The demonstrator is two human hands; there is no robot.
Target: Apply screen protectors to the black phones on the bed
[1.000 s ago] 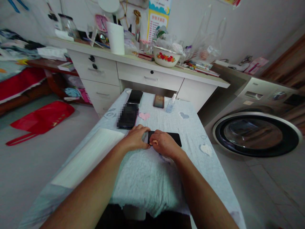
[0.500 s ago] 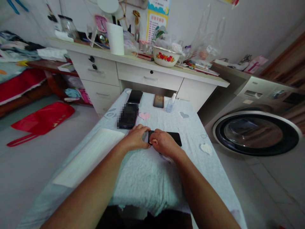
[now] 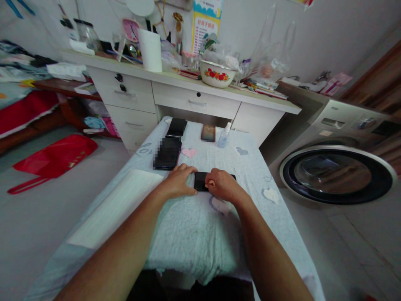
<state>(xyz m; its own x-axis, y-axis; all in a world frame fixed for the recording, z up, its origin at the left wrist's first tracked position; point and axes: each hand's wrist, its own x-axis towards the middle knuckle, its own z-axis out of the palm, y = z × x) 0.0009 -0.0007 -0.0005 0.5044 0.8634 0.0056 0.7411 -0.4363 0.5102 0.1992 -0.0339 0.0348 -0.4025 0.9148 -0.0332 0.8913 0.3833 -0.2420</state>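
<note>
A black smartphone (image 3: 201, 182) lies flat and crosswise on the cloth-covered table. Its left end sits between the thumb and fingers of my left hand (image 3: 180, 182), which grips the short edge. Over the middle and right part of the screen is my right hand (image 3: 223, 184), its fingers bunched together and pressed down. Something small and tan shows at those fingertips, but I cannot make out what it is. Past my left hand lies a second dark phone (image 3: 171, 154), partly blurred out. A clear spray bottle (image 3: 223, 138) stands upright farther back on the right.
A white sheet (image 3: 115, 209) lies left of my left forearm. At the table's far end are a black flat object (image 3: 176, 127) and a blurred brownish rectangle (image 3: 208, 133). A desk with drawers (image 3: 197, 100) stands beyond; a washing machine (image 3: 338, 138) is to the right.
My right hand has slid to the right along the phone, uncovering more of the screen's left part. My left hand keeps its hold on the left end.
</note>
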